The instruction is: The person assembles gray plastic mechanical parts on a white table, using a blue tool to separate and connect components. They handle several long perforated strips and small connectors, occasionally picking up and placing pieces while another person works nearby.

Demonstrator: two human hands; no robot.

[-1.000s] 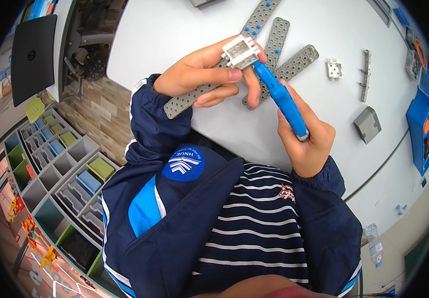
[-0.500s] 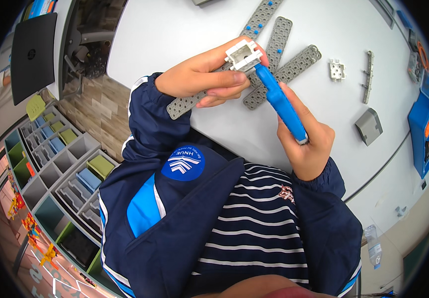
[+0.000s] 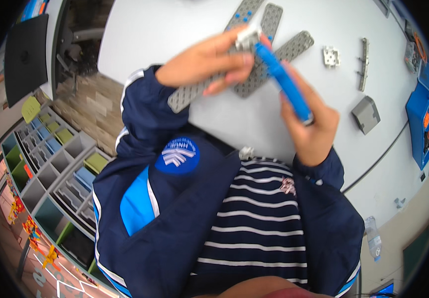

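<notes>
Between the fingers of my left hand (image 3: pixel 207 64) is a white plastic connector block (image 3: pixel 247 39), blurred by motion. My right hand (image 3: pixel 313 124) is wrapped round a long blue hand tool (image 3: pixel 290 84). The tool's far tip meets or lies right beside the block; the blur hides which. Under and beyond my left hand, grey perforated plates (image 3: pixel 298 45) fan out on the table, some with small blue pins (image 3: pixel 270 38). A small whitish piece (image 3: pixel 246 152), smeared, shows at the table edge by my jacket.
To the right on the white table (image 3: pixel 313 15) lie another white connector (image 3: pixel 331 57), a thin grey bar (image 3: pixel 364 64) and a grey angular block (image 3: pixel 366 115). Farther right stands a blue bin (image 3: pixel 419 129). A compartment organizer (image 3: pixel 60 174) is at the left, a plastic bottle (image 3: pixel 373 238) lower right.
The block and both hands appear shifted and blurred, with the block tipped. The whole view has shifted slightly. A small whitish piece now shows by my jacket at the table edge.
</notes>
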